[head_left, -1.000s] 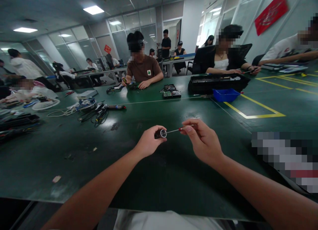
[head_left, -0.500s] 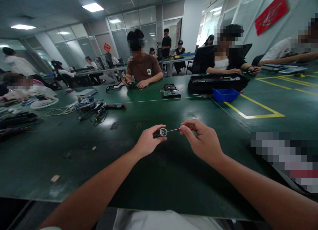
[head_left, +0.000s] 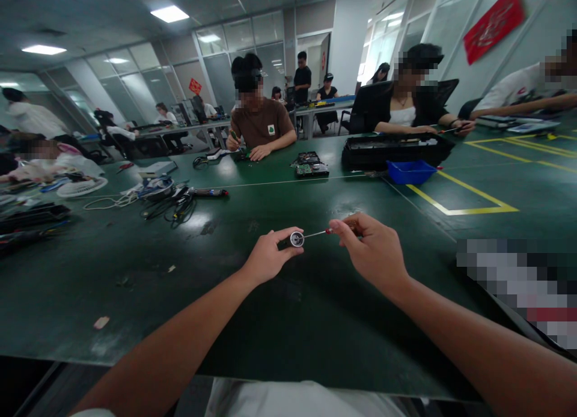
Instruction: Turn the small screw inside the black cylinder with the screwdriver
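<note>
My left hand [head_left: 265, 258] is closed around a short dark cylinder [head_left: 296, 239] with a silvery rim, held above the green table. Its round end faces me, and some inner detail shows that is too small to name. In my right hand [head_left: 376, 249] is a screwdriver [head_left: 318, 233] with a thin metal shaft and a red collar; my fingers cover most of the handle. The shaft points left, and its tip is at the cylinder's round end. How deep the tip sits I cannot tell.
Tangled cables [head_left: 178, 206] and a dark rod-like tool [head_left: 210, 193] lie at the left. Across the green table [head_left: 270, 345] are circuit parts [head_left: 311, 167], a long black housing [head_left: 396, 149] and a blue tray [head_left: 411, 172]. Several people work around it. A blurred-out object [head_left: 518, 285] lies at right.
My right hand has moved slightly right and the screwdriver has tilted a little, with more shaft showing. The cylinder has shifted slightly in my left hand. Both grips hold.
</note>
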The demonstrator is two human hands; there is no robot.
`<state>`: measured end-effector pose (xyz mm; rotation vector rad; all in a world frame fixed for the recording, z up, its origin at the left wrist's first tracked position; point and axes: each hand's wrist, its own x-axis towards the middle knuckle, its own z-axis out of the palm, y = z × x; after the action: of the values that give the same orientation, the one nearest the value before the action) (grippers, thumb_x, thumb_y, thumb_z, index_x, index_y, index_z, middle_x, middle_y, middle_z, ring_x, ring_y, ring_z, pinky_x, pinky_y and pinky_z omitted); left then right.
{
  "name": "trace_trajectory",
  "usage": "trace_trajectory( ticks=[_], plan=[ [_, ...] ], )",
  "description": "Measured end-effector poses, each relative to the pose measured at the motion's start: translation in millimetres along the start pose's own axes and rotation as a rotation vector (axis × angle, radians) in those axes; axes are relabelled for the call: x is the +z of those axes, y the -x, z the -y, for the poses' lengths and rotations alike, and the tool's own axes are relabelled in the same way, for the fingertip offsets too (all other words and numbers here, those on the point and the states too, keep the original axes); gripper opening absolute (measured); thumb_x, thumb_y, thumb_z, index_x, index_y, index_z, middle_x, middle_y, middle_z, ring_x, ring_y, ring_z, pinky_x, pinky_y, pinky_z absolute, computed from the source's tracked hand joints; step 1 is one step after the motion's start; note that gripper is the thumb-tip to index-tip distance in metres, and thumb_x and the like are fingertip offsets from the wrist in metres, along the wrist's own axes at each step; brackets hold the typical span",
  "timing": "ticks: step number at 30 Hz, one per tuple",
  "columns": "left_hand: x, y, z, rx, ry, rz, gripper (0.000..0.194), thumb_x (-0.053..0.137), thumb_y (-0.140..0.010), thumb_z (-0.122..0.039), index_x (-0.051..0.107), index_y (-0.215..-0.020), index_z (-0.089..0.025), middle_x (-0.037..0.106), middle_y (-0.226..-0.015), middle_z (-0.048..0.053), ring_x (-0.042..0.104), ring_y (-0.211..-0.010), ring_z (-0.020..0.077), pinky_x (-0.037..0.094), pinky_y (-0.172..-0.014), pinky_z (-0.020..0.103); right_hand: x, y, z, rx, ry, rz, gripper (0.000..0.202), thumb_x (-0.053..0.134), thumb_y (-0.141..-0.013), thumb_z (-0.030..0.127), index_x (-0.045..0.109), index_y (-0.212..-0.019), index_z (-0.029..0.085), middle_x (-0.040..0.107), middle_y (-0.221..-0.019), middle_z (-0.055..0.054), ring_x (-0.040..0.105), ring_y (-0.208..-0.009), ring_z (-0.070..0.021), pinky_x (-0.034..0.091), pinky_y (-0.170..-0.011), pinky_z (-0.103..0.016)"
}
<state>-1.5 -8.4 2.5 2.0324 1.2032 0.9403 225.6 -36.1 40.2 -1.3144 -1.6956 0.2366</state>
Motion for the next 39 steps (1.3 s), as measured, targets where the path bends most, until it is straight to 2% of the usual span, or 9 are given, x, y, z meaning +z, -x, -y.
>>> trace_trajectory(
  ticks=[3,11,15,18,21,27,33,36,39],
  plan=[
    [-0.3,0,-1,-0.006,-0.05,0.003,0.038,0.073,-0.084,-0.031,0.068,-0.122,-0.032,0.068,-0.128,0.002,0.056,-0.127,0.0287,0.015,-0.121,0.057,1,-1,-1,0.029,0.024,-0.005,0.041,0.055,-0.093,0.055,0.07,-0.077,0.02,0.063,-0.056,0.001,0.055,-0.048,-0.0135,0.036,-0.05,-0.028],
    [0.5,2,-4,0.049,-0.109,-0.009,0.038,0.073,-0.085,-0.03,0.067,-0.122,-0.032,0.07,-0.123,0.001,0.06,-0.12,0.0255,0.024,-0.118,0.052,-1,1,-3,-0.038,0.116,0.02,0.057,0.053,-0.092,0.06,0.058,-0.051,0.02,0.046,-0.041,0.003,0.043,-0.039,-0.0106,0.028,-0.045,-0.028],
    [-0.7,2,-2,0.058,-0.139,-0.001,0.038,0.073,-0.085,-0.029,0.067,-0.122,-0.031,0.07,-0.122,0.001,0.06,-0.117,0.0254,0.028,-0.114,0.051,0,2,-3,-0.103,0.115,0.056,0.043,0.058,-0.092,0.053,0.064,-0.066,0.02,0.057,-0.051,0.002,0.051,-0.044,-0.0122,0.033,-0.048,-0.027],
    [-2.4,1,0,0.066,-0.143,-0.018,0.037,0.073,-0.085,-0.029,0.067,-0.121,-0.03,0.07,-0.121,0.002,0.061,-0.114,0.0248,0.035,-0.109,0.047,1,2,-2,-0.173,0.045,0.122,0.023,0.059,-0.094,0.041,0.065,-0.086,0.02,0.069,-0.071,-0.002,0.063,-0.061,-0.016,0.043,-0.056,-0.028],
    [-3.1,1,-1,0.068,-0.155,-0.014,0.036,0.072,-0.086,-0.03,0.067,-0.122,-0.03,0.071,-0.119,0.002,0.062,-0.109,0.024,0.039,-0.103,0.044,0,3,-1,-0.201,-0.039,0.201,0.014,0.054,-0.095,0.031,0.062,-0.101,0.02,0.072,-0.087,-0.004,0.069,-0.077,-0.0185,0.049,-0.067,-0.029],
    [0.0,3,-10,0.064,-0.201,0.086,0.035,0.072,-0.086,-0.03,0.067,-0.121,-0.029,0.071,-0.114,0.001,0.061,-0.106,0.024,0.032,-0.109,0.052,-1,2,1,-0.119,-0.01,0.206,0.029,0.044,-0.101,0.04,0.063,-0.088,0.021,0.06,-0.061,0.002,0.055,-0.05,-0.0143,0.038,-0.051,-0.028],
    [0.2,3,-12,0.031,-0.231,0.071,0.036,0.071,-0.086,-0.031,0.067,-0.121,-0.029,0.072,-0.114,0.001,0.062,-0.103,0.0246,0.032,-0.11,0.054,0,5,-1,-0.11,-0.147,0.223,0.02,0.041,-0.099,0.029,0.053,-0.113,0.021,0.065,-0.082,-0.003,0.06,-0.068,-0.0173,0.044,-0.064,-0.031],
    [-0.6,2,-10,0.037,-0.242,0.046,0.037,0.072,-0.085,-0.032,0.066,-0.122,-0.029,0.071,-0.115,0.001,0.062,-0.104,0.0243,0.032,-0.111,0.054,2,4,-3,-0.023,-0.255,0.219,0.019,0.045,-0.098,0.032,0.055,-0.11,0.022,0.063,-0.081,-0.002,0.061,-0.074,-0.0188,0.046,-0.068,-0.033],
    [-2.4,2,-8,0.112,-0.282,0.041,0.037,0.07,-0.088,-0.031,0.064,-0.124,-0.032,0.069,-0.122,0.0,0.06,-0.114,0.0232,0.021,-0.118,0.056,9,-1,-9,0.175,-0.481,0.163,0.024,0.05,-0.096,0.043,0.059,-0.094,0.021,0.062,-0.076,-0.002,0.061,-0.073,-0.0187,0.048,-0.07,-0.035]
  ],
)
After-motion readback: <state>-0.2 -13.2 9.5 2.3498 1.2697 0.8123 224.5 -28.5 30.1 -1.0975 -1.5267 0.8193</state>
